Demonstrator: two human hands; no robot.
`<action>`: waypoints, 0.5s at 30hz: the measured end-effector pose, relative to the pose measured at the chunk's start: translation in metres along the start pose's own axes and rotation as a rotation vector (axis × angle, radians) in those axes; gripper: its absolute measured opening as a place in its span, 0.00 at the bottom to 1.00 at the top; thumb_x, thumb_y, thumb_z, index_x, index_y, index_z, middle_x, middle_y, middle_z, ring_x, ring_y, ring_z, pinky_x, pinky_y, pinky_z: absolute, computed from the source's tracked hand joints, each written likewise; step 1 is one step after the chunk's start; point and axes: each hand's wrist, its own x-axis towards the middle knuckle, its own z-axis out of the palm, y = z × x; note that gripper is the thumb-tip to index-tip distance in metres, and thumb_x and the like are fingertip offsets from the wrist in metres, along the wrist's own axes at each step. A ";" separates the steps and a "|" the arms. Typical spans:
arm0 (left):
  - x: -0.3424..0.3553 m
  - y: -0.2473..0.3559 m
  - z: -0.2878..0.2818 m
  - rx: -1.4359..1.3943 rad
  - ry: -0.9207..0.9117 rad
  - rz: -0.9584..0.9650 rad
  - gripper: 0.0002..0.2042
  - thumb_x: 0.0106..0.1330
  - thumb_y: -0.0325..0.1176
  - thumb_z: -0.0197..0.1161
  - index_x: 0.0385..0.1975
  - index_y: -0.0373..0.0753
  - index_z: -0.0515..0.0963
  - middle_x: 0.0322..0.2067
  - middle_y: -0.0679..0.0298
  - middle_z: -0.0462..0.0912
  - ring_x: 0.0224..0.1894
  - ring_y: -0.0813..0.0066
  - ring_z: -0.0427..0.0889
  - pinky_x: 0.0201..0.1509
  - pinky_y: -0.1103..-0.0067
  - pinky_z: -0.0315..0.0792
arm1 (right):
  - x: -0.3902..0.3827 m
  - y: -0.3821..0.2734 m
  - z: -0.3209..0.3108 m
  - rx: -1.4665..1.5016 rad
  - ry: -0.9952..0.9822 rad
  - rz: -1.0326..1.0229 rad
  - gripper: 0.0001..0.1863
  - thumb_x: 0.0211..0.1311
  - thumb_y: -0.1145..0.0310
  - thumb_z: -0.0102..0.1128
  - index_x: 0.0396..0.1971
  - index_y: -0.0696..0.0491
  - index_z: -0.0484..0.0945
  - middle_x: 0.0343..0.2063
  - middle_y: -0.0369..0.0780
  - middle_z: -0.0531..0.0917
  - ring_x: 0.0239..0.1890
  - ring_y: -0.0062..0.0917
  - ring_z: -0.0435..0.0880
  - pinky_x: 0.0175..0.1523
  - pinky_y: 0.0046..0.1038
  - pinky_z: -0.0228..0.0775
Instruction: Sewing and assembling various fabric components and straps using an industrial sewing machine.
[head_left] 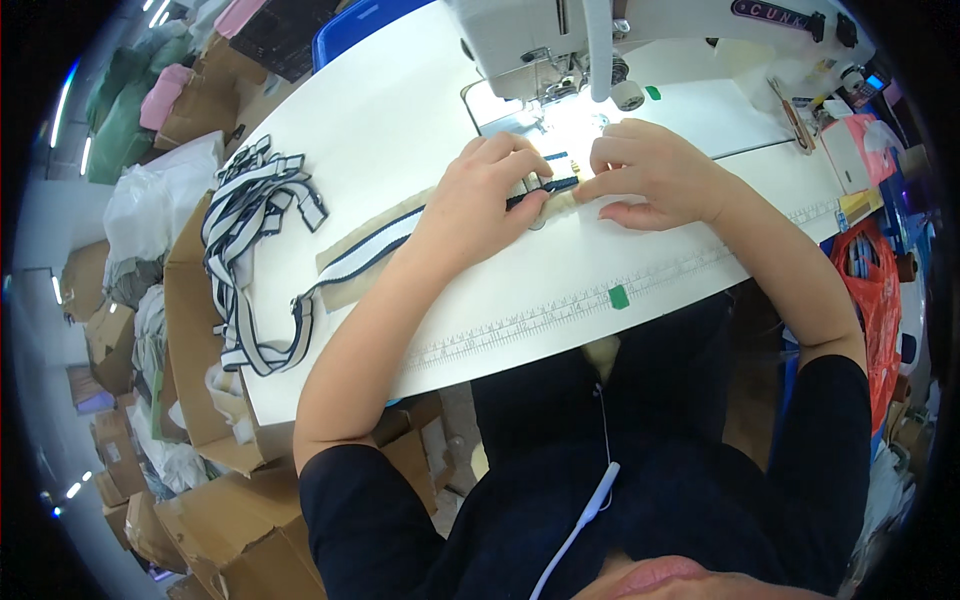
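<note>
A striped white and navy webbing strap (375, 250) lies along a beige fabric strip (345, 291) on the white sewing table. My left hand (478, 200) is closed on the strap, thumb and fingers pinching it beside a metal buckle (532, 186). From the other side, my right hand (655, 175) reaches to the strap's dark end. Its index fingertip touches there, the thumb is apart and the other fingers are bent. Both hands are just in front of the sewing machine (530, 45), whose lamp glare washes out the needle area.
A tangled heap of similar straps (265, 195) lies at the table's left. A printed ruler (540, 318) runs along the front edge. Thread snips (795, 115) are at the right, near a red plastic bag (868, 320). Cardboard boxes (235, 525) crowd the floor on the left.
</note>
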 end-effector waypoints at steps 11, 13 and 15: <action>0.002 0.000 0.012 0.054 0.036 0.057 0.11 0.55 0.29 0.67 0.40 0.42 0.81 0.43 0.66 0.80 0.45 0.66 0.76 0.49 0.71 0.72 | -0.001 0.003 -0.004 0.023 -0.088 0.057 0.15 0.48 0.65 0.66 0.40 0.43 0.84 0.26 0.34 0.73 0.32 0.25 0.72 0.42 0.30 0.63; 0.002 0.001 0.013 0.066 0.038 0.055 0.11 0.55 0.29 0.67 0.39 0.42 0.82 0.43 0.66 0.80 0.45 0.66 0.76 0.49 0.71 0.72 | -0.001 0.003 -0.004 0.034 -0.097 0.068 0.15 0.48 0.65 0.66 0.40 0.43 0.84 0.25 0.34 0.73 0.31 0.25 0.72 0.42 0.30 0.63; 0.002 0.003 0.014 0.077 0.034 0.035 0.11 0.55 0.29 0.67 0.39 0.43 0.82 0.43 0.67 0.80 0.46 0.67 0.76 0.49 0.71 0.72 | -0.001 0.002 -0.006 0.043 -0.105 0.072 0.16 0.48 0.65 0.66 0.40 0.43 0.84 0.25 0.34 0.72 0.31 0.25 0.72 0.42 0.30 0.63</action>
